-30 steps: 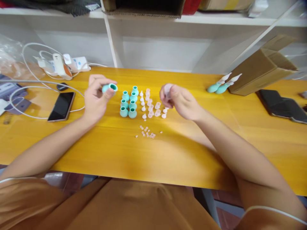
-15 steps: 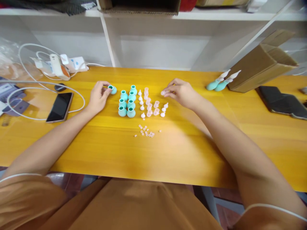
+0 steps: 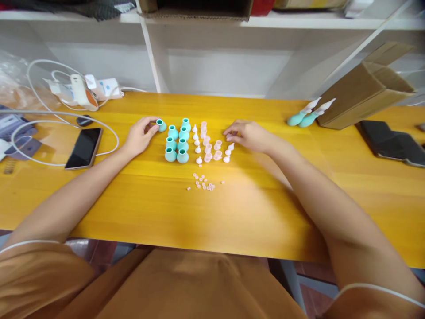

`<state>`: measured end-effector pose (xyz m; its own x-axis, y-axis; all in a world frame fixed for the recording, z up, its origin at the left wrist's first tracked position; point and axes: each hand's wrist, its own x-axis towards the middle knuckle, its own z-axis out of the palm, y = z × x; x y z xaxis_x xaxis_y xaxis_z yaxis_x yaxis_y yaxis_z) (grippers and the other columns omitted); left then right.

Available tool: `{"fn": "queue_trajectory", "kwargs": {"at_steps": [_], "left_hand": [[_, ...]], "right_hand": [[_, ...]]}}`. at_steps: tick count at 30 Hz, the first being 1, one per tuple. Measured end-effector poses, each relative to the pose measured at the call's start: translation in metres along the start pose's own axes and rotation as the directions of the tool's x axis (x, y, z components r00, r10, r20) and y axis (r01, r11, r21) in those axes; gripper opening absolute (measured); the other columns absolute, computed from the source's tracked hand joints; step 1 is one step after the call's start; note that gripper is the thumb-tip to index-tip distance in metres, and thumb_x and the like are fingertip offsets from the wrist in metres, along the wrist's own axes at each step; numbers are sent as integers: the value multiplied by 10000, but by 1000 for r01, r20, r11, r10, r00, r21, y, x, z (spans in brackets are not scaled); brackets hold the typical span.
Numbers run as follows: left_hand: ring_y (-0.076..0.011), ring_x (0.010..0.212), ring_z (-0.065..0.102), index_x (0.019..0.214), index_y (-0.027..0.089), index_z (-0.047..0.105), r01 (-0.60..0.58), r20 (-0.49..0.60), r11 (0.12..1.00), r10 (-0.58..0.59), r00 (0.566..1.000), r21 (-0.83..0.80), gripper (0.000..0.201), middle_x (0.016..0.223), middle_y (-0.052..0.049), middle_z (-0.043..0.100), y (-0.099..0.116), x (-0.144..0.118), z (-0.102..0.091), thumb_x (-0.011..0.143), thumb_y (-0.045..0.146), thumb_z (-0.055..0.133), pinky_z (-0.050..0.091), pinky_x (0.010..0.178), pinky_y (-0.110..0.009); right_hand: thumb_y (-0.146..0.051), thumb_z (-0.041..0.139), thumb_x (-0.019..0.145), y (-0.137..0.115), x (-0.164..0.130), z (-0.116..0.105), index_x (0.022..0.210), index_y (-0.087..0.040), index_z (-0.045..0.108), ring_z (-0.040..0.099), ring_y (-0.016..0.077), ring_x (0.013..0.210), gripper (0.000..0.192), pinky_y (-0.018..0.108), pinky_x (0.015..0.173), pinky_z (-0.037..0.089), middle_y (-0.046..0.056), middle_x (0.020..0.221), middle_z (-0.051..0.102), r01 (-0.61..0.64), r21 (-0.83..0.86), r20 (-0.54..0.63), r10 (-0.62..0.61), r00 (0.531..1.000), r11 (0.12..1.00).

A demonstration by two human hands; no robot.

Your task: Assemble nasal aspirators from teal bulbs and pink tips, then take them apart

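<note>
My left hand (image 3: 141,135) rests on the yellow table (image 3: 232,208) and pinches a teal bulb (image 3: 161,125) just left of a cluster of several upright teal bulbs (image 3: 177,141). My right hand (image 3: 249,135) lies low on the table, fingertips touching a small pale pink tip (image 3: 229,136) at the right edge of the rows of pink tips (image 3: 209,144). A scatter of tiny pink rings (image 3: 203,182) lies nearer to me, between my arms.
Two assembled teal-and-white pieces (image 3: 307,114) lie beside a cardboard box (image 3: 361,91) at the right. A dark pouch (image 3: 390,144) sits far right. A phone (image 3: 84,148), white cables (image 3: 36,128) and a power strip (image 3: 89,91) occupy the left. Shelving rises behind.
Both hands came down from a raised position to the table. The left hand brought the teal bulb down beside the cluster; the right hand lowered its pink tip to the pink rows.
</note>
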<state>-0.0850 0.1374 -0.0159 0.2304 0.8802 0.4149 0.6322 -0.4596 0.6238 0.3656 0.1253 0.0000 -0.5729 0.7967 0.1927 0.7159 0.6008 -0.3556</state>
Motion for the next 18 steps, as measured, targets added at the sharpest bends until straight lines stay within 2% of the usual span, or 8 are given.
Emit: {"fn": "queue_trajectory", "kwargs": {"at_steps": [5,7,12,18], "left_hand": [[-225,1069,747,1464,252,666,47,49,999,-48,998,9,525,1300,-81,784,-5,1,3,960,387,729,625,1026,-397],[-225,1071,747,1488,239,649,70,44,998,-70,997,4,560,1277,-84,794,-6,1,3,947,355,738,622,1042,-403],[-235,1053,750,1435,209,683,93,25,996,-93,995,11,524,1202,-96,804,-10,0,4,939,361,758,616,1065,-438],[-234,1071,754,1443,204,673,85,23,996,-85,996,1,511,1236,-101,803,-9,1,4,963,366,733,624,1040,-411]], "right_hand": [[-330,762,938,6,-2,-5,1192,-215,825,781,285,960,286,456,970,630,126,1154,801,-75,42,13,75,997,996],[-353,786,922,10,-4,-7,1165,-226,831,773,293,966,278,459,954,630,120,1124,806,-88,7,-2,88,996,996],[-320,809,891,20,-7,-9,1003,-255,849,753,288,940,135,443,903,621,84,996,806,-91,-72,-6,90,996,993],[-485,745,976,2,-3,-8,1085,-269,843,764,282,913,261,455,880,633,92,1045,824,-50,65,-99,57,993,997]]}}
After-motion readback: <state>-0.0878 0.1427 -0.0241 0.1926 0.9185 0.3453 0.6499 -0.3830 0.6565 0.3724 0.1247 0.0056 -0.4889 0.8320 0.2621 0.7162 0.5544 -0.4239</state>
